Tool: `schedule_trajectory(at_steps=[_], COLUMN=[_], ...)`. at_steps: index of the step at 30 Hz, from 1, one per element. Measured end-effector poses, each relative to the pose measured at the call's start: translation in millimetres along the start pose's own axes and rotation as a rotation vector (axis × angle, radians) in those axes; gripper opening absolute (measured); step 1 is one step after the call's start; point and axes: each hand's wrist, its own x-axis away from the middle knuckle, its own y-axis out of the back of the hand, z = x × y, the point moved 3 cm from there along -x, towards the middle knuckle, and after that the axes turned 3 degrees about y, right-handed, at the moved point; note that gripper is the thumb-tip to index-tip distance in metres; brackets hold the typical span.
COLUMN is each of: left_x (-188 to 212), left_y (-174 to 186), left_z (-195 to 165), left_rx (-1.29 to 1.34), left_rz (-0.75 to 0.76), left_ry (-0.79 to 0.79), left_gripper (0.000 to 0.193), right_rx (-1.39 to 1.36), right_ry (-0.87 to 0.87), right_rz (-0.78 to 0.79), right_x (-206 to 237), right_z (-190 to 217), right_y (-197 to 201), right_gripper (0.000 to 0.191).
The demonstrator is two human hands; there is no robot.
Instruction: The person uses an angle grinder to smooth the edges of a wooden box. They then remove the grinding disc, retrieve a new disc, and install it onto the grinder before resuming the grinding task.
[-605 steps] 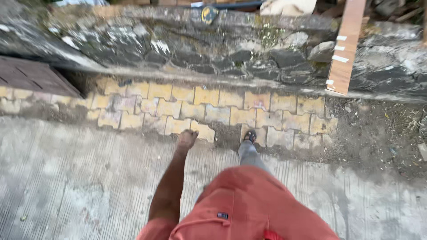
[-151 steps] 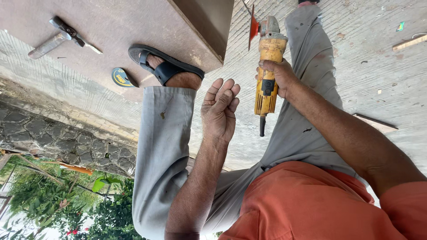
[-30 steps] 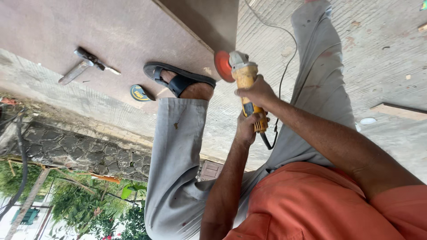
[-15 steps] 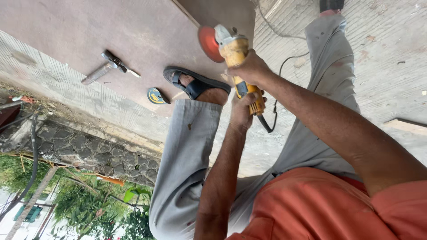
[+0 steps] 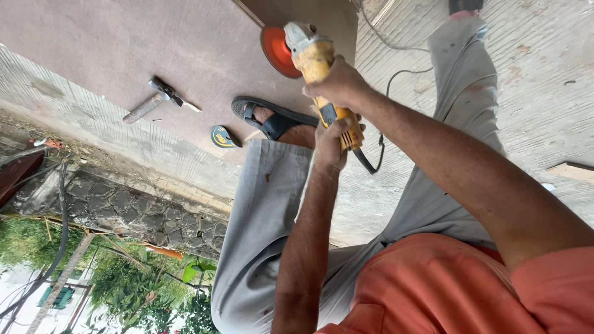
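Above a brown board (image 5: 154, 43), my right hand (image 5: 337, 83) and left hand (image 5: 334, 145) both grip a yellow grinder (image 5: 322, 74), its red disc (image 5: 276, 51) near the board's edge, no cut visible yet.

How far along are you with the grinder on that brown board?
Done: the yellow angle grinder is picked up and gripped, right hand near its head, left hand on the rear handle. In hand: its red disc is held over the brown board; whether it touches is unclear. Left: no cut or ground mark shows on the board. The hammer and tape measure lie untouched.
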Motion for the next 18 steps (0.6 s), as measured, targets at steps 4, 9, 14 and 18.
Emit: schedule_trajectory(at_steps=[4, 9, 14, 18], left_x=[24, 28, -6, -24], left_y=[-9, -24, -17, -2], left_z=[35, 52, 1, -37], left_rx=[-0.005, 0.02, 0.003, -0.024], left_rz=[-0.065, -0.073, -0.036, -0.027], left_ry=[0.098, 0.159, 0.015, -0.045], left_gripper=[0.06, 0.062, 0.062, 0.058], right_rx=[-0.095, -0.015, -0.055, -0.026], right_ry=[0.003, -0.158, -0.018, 0.004], right_rz=[0.079, 0.06, 0.015, 0.034], right_x=[14, 25, 6, -9], right_z=[-36, -53, 12, 53], right_y=[-2, 10, 15, 9], right_gripper=[0.07, 0.084, 0.094, 0.091])
